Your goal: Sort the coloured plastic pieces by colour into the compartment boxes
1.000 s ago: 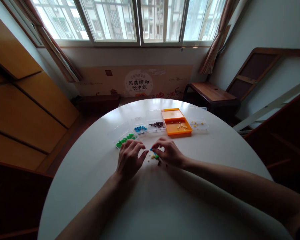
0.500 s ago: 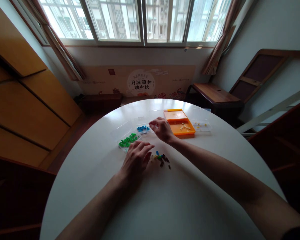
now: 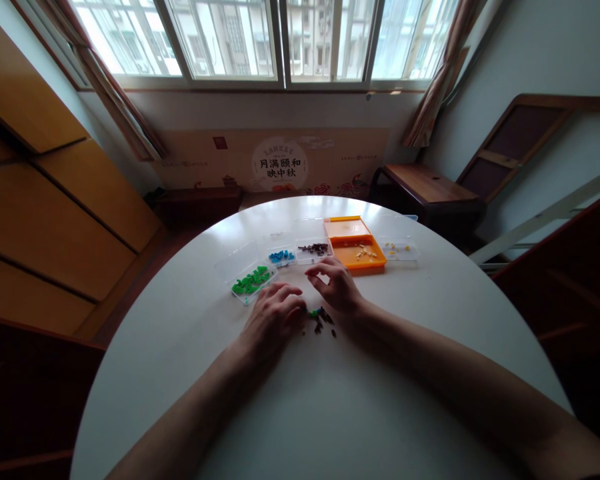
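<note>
On the white round table (image 3: 260, 427), a small pile of mixed bricks (image 3: 321, 320) in brown, green and blue lies between my hands. My left hand (image 3: 275, 313) rests at the pile's left side, fingers stretched out and slightly bent, its thumb hidden; the fingertips cover part of the pile. Just above and behind the pile is my right hand (image 3: 337, 287). Its thumb and forefinger come together in a pinch, and anything between them is too small to make out. Behind it, dark brown bricks (image 3: 314, 249) lie in a clear box.
Green bricks (image 3: 251, 280) fill a clear open box at the left, beside blue bricks (image 3: 281, 256) in another. An orange case (image 3: 360, 267) with its lid raised holds pale bricks. Farther right, a clear tray (image 3: 405, 252) contains a few yellow pieces.
My right hand has drawn back from over the brown bricks' box toward me and the pile, uncovering that box. My left hand has shifted slightly right, its fingers now over the pile's edge.
</note>
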Available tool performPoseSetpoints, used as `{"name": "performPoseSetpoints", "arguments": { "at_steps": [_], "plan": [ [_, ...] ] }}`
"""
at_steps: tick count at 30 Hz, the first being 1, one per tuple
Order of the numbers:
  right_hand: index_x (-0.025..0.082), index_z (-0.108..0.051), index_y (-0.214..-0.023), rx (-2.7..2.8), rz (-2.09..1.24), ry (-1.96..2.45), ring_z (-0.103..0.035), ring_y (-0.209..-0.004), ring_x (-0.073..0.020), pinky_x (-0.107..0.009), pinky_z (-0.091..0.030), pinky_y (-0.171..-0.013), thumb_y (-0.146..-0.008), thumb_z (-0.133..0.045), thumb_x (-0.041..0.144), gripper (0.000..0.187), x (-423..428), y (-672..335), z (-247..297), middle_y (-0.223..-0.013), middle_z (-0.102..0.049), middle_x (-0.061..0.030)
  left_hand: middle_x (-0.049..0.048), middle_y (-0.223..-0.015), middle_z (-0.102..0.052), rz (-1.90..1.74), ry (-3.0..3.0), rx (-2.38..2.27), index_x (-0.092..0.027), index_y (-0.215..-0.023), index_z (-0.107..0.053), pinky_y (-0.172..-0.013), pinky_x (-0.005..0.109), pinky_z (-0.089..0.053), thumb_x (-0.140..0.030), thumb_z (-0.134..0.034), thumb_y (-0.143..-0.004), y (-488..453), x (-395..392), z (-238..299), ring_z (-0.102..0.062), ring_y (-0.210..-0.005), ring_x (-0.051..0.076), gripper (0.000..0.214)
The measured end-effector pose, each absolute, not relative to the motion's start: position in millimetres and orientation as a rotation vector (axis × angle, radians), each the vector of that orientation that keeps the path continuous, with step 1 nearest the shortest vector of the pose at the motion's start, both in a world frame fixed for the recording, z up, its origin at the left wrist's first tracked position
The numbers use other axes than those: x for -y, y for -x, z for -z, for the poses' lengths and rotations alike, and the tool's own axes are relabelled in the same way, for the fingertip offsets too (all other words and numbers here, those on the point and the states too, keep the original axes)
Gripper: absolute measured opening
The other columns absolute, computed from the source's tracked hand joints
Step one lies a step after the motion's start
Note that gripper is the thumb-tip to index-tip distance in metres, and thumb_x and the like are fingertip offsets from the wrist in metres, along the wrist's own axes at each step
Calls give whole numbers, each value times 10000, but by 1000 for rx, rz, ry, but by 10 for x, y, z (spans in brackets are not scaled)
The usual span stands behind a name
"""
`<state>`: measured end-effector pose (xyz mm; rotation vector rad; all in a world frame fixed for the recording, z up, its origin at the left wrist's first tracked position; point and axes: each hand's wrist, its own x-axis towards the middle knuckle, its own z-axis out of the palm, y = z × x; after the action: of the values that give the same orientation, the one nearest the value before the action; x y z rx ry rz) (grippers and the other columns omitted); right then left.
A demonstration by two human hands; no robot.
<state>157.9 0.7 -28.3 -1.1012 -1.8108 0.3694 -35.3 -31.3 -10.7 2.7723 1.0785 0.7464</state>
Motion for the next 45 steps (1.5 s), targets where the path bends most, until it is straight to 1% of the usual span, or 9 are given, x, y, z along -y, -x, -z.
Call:
{"name": "performPoseSetpoints", "arguments": {
  "at_steps": [5, 8, 15, 20, 27, 34, 39, 43, 45],
  "plan": [
    [204, -699, -868, 1851, -474, 1034, -585, -834, -175, -304, -474, -768, -814, -625, 153, 105, 88, -1616, 247, -834, -626, -36, 51, -1009, -673, -884, -2644, -1148, -205, -849, -651, -898, 395, -435, -221, -541, -898, 361, 290, 118, -556, -988, 207, 121],
    [205, -699, -911, 1957, -535, 940, -591, -807, -165, -298, -476, -759, -774, -664, 147, 153, 120, -1635, 242, -833, -628, -27, 51, -957, -671, -980, -2534, -1207, -199, -855, -639, -886, 397, -446, -243, -552, -896, 383, 257, 132, -553, -945, 206, 105],
    [217, -692, -816, 2092, -467, 845, -585, -804, -179, -311, -474, -757, -800, -663, 188, 44, 112, -1574, 194, -812, -650, -39, 49, -905, -660, -1025, -2523, -1238, -196, -855, -629, -856, 396, -458, -257, -539, -903, 403, 264, 124, -544, -913, 208, 119],
    [206, -682, -785, 2136, -469, 835, -579, -772, -173, -301, -468, -732, -802, -645, 157, 63, 63, -1567, 137, -791, -648, -36, 46, -865, -654, -1064, -2530, -1300, -193, -804, -615, -826, 389, -465, -291, -563, -890, 419, 287, 113, -552, -880, 211, 141],
    [202, -698, -796, 2109, -196, 1062, -566, -823, -195, -330, -447, -799, -811, -628, 167, 80, -337, -1397, 148, -814, -648, -41, 45, -849, -635, -1057, -2586, -1345, -195, -791, -583, -802, 383, -467, -287, -562, -886, 430, 302, 134, -553, -864, 218, 134],
    [207, -706, -949, 1943, -184, 1247, -575, -885, -214, -338, -442, -799, -851, -580, 165, 165, -684, -1191, 57, -887, -675, -46, 46, -901, -650, -983, -2665, -1244, -195, -857, -605, -828, 373, -465, -178, -563, -856, 434, 311, 152, -552, -885, 209, 46],
    [188, -707, -898, 1946, -200, 1168, -571, -848, -207, -344, -446, -816, -841, -599, 162, 125, -483, -1377, 160, -851, -665, -54, 46, -941, -658, -910, -2700, -1147, -203, -923, -626, -854, 377, -450, -166, -519, -875, 428, 317, 149, -554, -913, 206, 123],
    [187, -697, -858, 1967, -198, 1106, -569, -836, -198, -330, -462, -787, -843, -594, 154, 109, -223, -1619, 241, -838, -645, -54, 51, -1151, -634, -731, -2774, -999, -247, -1135, -613, -944, 405, -401, -162, -489, -881, 391, 344, 130, -516, -1084, 226, 296],
    [186, -693, -853, 1980, -189, 1089, -569, -834, -199, -329, -468, -777, -846, -594, 158, 102, -131, -1714, 264, -838, -643, -57, 42, -1250, -594, -620, -2812, -965, -275, -1196, -592, -978, 426, -370, -178, -494, -878, 364, 360, 115, -474, -1159, 247, 347]
  ]
}}
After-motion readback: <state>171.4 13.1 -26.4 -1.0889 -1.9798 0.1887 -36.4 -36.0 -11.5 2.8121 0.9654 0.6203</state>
